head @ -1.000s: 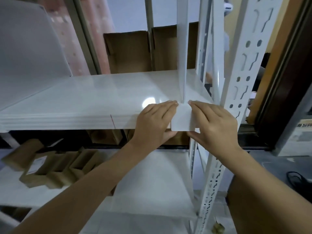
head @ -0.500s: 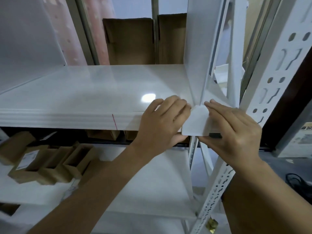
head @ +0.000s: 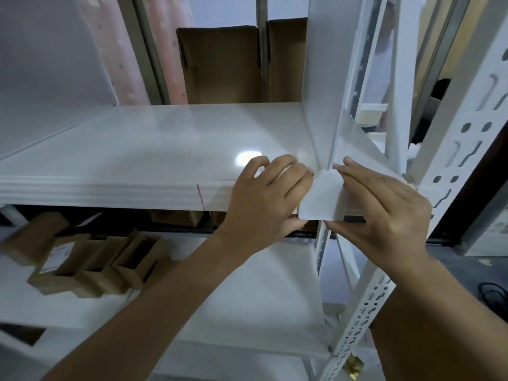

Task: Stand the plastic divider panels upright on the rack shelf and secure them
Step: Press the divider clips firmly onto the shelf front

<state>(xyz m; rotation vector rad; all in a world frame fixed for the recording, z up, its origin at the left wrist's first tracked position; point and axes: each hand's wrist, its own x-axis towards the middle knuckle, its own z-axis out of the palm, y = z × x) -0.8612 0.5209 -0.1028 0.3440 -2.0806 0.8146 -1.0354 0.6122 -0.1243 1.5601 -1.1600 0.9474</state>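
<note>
Head view: a white plastic divider panel point(head: 324, 78) stands upright on the glossy rack shelf point(head: 165, 149) near the perforated right post point(head: 450, 166). A white clip point(head: 321, 196) sits over the shelf's front edge at the panel's foot. The left hand point(head: 264, 199) and right hand point(head: 384, 207) each pinch one side of the clip, thumbs beneath, fingers on top.

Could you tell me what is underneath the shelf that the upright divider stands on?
Below the shelf, brown cardboard boxes sit on a lower white shelf. The forearms cover part of it.
</note>
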